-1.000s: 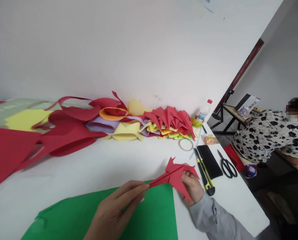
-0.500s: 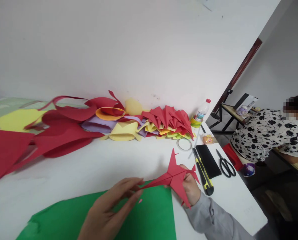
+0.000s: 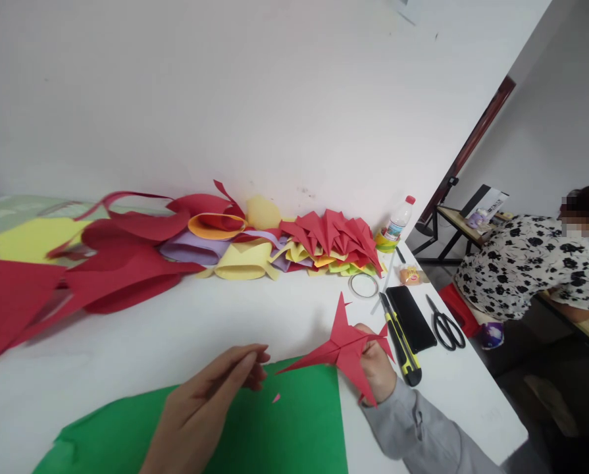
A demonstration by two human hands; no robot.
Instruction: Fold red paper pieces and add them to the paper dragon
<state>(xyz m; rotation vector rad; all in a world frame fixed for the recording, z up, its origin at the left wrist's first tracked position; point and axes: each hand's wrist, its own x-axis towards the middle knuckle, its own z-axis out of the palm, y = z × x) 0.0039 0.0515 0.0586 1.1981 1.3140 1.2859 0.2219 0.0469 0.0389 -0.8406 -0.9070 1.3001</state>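
A folded red paper plane [image 3: 343, 345] with a long pointed nose and swept wings is pinched at its rear by my right hand [image 3: 379, 368]. Some of that hand's fingers are hidden beneath the paper. To the left of the nose tip, and apart from it, my left hand [image 3: 210, 395] is loosely open with bent fingers and holds nothing. Below both lies a sheet of green paper [image 3: 274, 434], with a tiny pink scrap [image 3: 276, 397] on it.
Folded red paper planes [image 3: 328, 234] are stacked by the wall, beside rolled coloured paper [image 3: 239, 260] and red sheets [image 3: 121, 270]. At right lie a tape roll [image 3: 363, 286], utility knife [image 3: 403, 345], black phone [image 3: 412, 319] and scissors [image 3: 447, 329]. Another person [image 3: 521, 270] bends nearby.
My left hand has let go of the plane's nose tip and moved a little left. My right hand keeps the plane in nearly the same place.
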